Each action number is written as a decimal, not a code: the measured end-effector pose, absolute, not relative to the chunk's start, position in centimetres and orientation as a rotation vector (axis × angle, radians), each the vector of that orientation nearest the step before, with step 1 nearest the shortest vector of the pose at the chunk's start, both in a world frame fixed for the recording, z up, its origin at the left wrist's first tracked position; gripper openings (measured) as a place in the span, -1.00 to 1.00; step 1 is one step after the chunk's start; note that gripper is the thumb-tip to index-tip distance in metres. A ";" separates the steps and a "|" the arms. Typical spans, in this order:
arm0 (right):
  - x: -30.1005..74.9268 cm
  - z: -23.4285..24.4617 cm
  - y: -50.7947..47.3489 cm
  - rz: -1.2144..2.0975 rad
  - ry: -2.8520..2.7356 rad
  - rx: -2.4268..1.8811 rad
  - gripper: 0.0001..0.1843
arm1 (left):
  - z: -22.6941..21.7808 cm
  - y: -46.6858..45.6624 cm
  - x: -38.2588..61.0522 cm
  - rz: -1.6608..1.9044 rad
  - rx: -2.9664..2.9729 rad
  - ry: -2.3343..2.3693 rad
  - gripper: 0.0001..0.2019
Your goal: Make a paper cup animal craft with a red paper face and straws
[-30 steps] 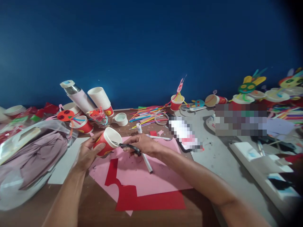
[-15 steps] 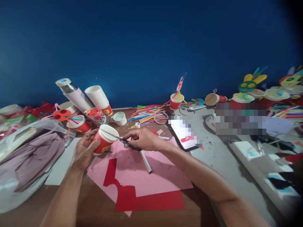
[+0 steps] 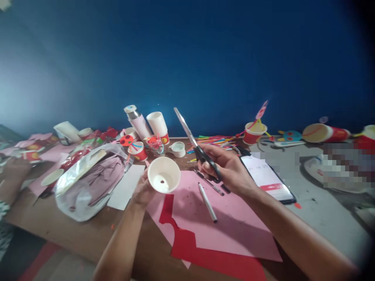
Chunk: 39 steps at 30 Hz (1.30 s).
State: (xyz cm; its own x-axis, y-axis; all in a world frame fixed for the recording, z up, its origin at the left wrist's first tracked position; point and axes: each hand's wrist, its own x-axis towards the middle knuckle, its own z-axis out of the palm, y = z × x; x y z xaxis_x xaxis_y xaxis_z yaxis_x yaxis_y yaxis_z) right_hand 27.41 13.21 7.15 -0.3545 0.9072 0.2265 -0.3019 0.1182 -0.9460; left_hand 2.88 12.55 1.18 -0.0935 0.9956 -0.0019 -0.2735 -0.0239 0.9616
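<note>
While the left hand (image 3: 142, 191) curled beneath a round white paper cup (image 3: 164, 175), tilting its open mouth up toward the head camera above a pink card sheet (image 3: 234, 234), the right hand (image 3: 225, 166) firmly gripped black-handled steel scissors (image 3: 195, 136), blades closed and raised clear.

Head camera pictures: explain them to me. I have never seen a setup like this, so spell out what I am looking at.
There is no machine here. A person works with two bare hands, and a camera worn on their head looks forward and down, so you see roughly what they see. Every picture comes from that one camera.

In the current picture, the left hand holds a white paper cup, open end facing the camera. The right hand grips black-handled scissors with long metal blades, pointing up. Below lie a pink paper sheet and a red paper sheet on a brown wooden table, with a white pen on the pink sheet. Another person's hand shows at the far left.
</note>
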 end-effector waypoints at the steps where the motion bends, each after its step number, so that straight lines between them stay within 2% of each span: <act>1: 27.2 7.2 13.0 1.497 -1.345 -0.641 -0.50 | 1.2 12.2 3.1 1.387 0.962 1.045 -0.34; 6: 26.2 6.6 12.6 1.566 -1.356 -0.636 -0.55 | 0.8 11.4 3.1 1.386 0.933 0.861 -0.37; 13: 25.3 5.0 12.5 1.578 -1.352 -0.672 -0.56 | 1.0 11.8 3.2 1.515 0.816 0.801 -0.54; 20: 25.1 3.5 12.7 1.566 -1.288 -0.626 -0.63 | 2.0 11.6 2.9 1.567 0.837 0.807 -0.48; 32: 24.9 3.5 11.5 1.700 -1.555 -0.449 -0.48 | 2.8 11.3 1.9 1.497 1.070 0.844 -0.49; 39: 27.2 5.9 11.7 1.839 -1.741 -0.408 -0.34 | 3.1 11.8 1.1 1.524 1.138 0.862 -0.45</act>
